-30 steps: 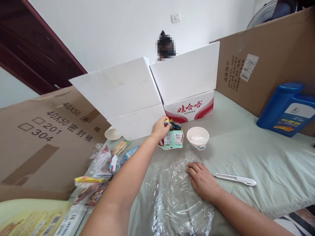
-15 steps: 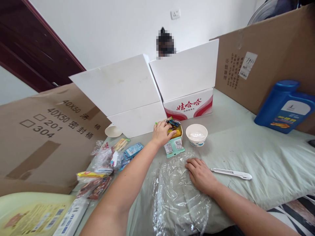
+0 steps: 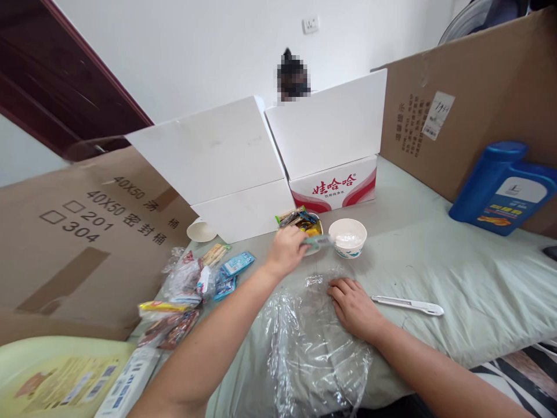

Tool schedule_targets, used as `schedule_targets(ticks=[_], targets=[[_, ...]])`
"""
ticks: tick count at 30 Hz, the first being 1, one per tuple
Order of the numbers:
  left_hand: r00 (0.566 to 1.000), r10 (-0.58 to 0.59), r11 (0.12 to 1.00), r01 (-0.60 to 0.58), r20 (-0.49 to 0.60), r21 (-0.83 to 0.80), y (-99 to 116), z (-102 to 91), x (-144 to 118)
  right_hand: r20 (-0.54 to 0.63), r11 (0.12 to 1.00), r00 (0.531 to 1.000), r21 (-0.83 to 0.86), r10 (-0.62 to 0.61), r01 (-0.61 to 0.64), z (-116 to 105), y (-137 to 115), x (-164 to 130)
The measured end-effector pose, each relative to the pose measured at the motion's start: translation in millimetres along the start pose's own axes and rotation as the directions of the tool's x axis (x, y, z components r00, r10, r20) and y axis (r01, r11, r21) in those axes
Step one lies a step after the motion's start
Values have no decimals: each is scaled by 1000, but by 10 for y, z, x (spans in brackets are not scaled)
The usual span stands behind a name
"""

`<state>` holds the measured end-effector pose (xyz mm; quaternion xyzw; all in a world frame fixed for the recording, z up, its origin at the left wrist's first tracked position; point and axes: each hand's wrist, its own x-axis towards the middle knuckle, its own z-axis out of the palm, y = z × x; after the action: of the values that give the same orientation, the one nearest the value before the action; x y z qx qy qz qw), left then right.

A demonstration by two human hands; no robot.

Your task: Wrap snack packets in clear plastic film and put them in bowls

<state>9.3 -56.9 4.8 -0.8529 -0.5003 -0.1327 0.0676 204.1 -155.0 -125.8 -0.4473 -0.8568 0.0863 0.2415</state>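
My left hand (image 3: 286,251) is closed on the edge of a small mint-green snack packet (image 3: 321,241), which is smeared by motion. Just behind it stands a bowl (image 3: 321,231) filled with wrapped snacks (image 3: 300,218). To its right is a white paper bowl (image 3: 348,237) with a blue pattern and something clear inside. My right hand (image 3: 354,306) lies flat, fingers stretched, on the edge of a crumpled clear plastic bag (image 3: 317,342). A white utility knife (image 3: 409,305) rests on the cloth to the right of that hand.
White cartons (image 3: 235,165) stand at the back, with a person's head behind them. Loose snack packets (image 3: 187,290) lie at left beside a large brown box (image 3: 87,232). Another brown box (image 3: 461,116) and a blue bottle (image 3: 505,191) are at right; a pale-yellow basin (image 3: 26,348) is front left.
The mint-green packet, which lay against the front of the snack bowl, is now lifted in my left hand. That hand has moved off the bowl toward me. My right hand stays put.
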Motion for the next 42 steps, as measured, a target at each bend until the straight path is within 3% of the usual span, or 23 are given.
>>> schedule_targets(ticks=[2,4,11,15,19,20,22,24,26,29,31,33,35,37,38,40,42], targets=[[988,-47,997,56,-149,56,-69,-141,96,-2,1000,1000,0,-1,1,4,1,-1],[974,-95,983,124,-204,135,-161,-189,187,-3,1000,1000,5,1,-1,9,3,-4],[987,-153,974,144,40,173,-381,130,247,-9,1000,1000,5,-1,1,14,9,-5],[977,-205,972,196,65,127,-308,81,139,-18,1000,1000,1,-2,2,26,18,-5],[976,-156,981,171,-152,91,144,11,-279,-37,1000,999,-15,-12,11,50,30,-11],[983,-127,988,137,-132,65,295,37,-442,-44,1000,999,-27,-13,12,57,32,-14],[996,-48,999,47,74,6,548,149,-796,-55,998,998,-56,-10,7,69,33,-20],[966,-139,990,128,219,61,641,308,-1128,-49,997,999,-80,-5,1,76,30,-25],[917,-324,941,286,234,180,531,452,-1384,-30,996,1000,-94,0,-3,73,27,-27],[835,-532,835,490,139,249,162,533,-1642,8,995,1000,-98,10,-9,43,31,-20],[814,-579,803,559,51,206,-10,491,-1790,28,996,999,-81,31,-29,15,44,-5],[856,-512,851,517,-69,94,1,407,-1951,37,996,997,-55,74,-72,-11,56,14],[929,-339,941,333,-150,-66,191,322,-2124,40,992,992,-43,118,-116,-30,60,32],[989,-104,972,79,-106,-222,466,274,-2301,42,989,989,-48,145,-143,-46,64,43],[999,2,961,-16,-52,-275,595,271,-2388,45,988,988,-52,150,-147,-59,74,43],[992,118,950,-103,35,-294,777,304,-2557,51,987,987,-59,154,-151,-109,134,28],[991,118,964,-101,57,-244,830,362,-2707,39,984,986,-80,161,-158,-211,256,-15]])
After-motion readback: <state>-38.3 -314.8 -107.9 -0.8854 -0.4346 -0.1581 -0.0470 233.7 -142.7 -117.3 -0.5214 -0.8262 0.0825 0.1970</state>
